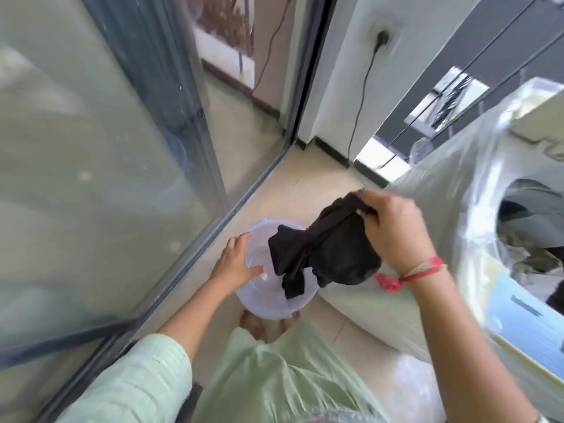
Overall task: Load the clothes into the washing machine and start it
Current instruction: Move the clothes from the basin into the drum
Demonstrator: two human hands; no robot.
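My right hand (393, 230) grips a black garment (323, 254) by its top, and the cloth hangs over a clear plastic tub (259, 300). My left hand (235, 264) holds the tub by its near-left rim, thumb inside. The tub looks bare inside apart from the hanging cloth. To the right stands the washing machine (451, 215), wrapped in clear plastic film. Its round drum opening (531, 233) faces me, with grey and patterned clothes lying inside.
A glass sliding door with a dark frame (195, 239) runs along the left. A black cable (360, 111) hangs from a wall socket (381, 38) at the back. My bare feet (253, 322) stand on the beige tiled floor below the tub.
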